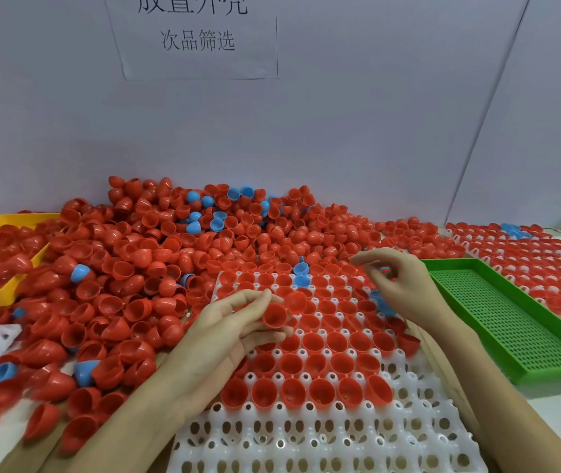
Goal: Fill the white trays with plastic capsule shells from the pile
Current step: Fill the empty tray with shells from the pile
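Here the left hand pinches a red shell in its grip above the white tray, whose far rows are filled; the right hand hovers loosely open over the tray's far right edge. Beyond the tray, the pile covers the surface beneath a grey wall; a green tray lies right of it

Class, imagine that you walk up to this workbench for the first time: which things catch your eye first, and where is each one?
First comes the big pile of red shells heaped against the back wall, dotted with a few blue shells. In front of it lies the white tray, its far rows filled and its near rows bare. Over the tray the left hand holds a red shell, and a green tray lies to the right.
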`<state>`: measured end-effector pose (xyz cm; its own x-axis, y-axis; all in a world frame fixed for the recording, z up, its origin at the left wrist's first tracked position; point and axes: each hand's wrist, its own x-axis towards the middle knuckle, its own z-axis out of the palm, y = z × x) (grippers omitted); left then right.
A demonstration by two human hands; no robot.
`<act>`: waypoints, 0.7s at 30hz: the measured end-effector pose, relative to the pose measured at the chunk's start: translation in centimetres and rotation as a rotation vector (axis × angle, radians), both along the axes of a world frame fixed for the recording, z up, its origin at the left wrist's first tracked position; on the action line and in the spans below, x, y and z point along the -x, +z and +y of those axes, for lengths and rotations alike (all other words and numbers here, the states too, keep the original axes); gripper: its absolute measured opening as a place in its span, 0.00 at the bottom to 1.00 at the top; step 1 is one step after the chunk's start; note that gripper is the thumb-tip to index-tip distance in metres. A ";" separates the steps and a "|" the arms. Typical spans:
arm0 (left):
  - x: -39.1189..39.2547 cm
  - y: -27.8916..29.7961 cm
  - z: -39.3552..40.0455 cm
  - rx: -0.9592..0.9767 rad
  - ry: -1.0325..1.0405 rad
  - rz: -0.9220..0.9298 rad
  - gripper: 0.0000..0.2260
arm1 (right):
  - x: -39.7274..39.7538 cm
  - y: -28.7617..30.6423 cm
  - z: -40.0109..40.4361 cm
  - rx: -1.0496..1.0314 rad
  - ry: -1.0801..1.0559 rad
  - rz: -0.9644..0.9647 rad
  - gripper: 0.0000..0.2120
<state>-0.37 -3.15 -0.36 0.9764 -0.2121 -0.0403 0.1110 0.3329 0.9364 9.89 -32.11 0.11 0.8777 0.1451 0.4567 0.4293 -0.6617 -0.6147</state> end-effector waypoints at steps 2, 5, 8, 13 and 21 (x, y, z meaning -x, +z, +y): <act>0.1 0.2 0.0 0.022 -0.027 0.000 0.12 | 1.6 1.2 0.5 -0.112 0.156 0.059 0.14; 0.1 0.4 0.1 0.069 -0.049 0.013 0.12 | 4.0 2.7 1.8 -0.156 0.425 0.141 0.13; 0.0 0.4 0.2 0.128 -0.072 0.051 0.13 | 5.1 2.9 3.2 -0.115 0.549 0.182 0.13; -0.2 0.2 0.1 0.131 -0.070 0.071 0.14 | 5.3 2.2 4.1 -0.060 0.575 0.171 0.15; -0.3 0.2 -0.2 0.089 -0.005 0.076 0.15 | 5.5 2.0 4.6 -0.044 0.603 0.224 0.19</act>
<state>-0.07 -3.34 -0.18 0.9703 -0.2226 -0.0947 0.1819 0.4133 0.8922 4.36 -27.50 2.11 0.7223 0.6283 0.2889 0.5764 -0.3161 -0.7536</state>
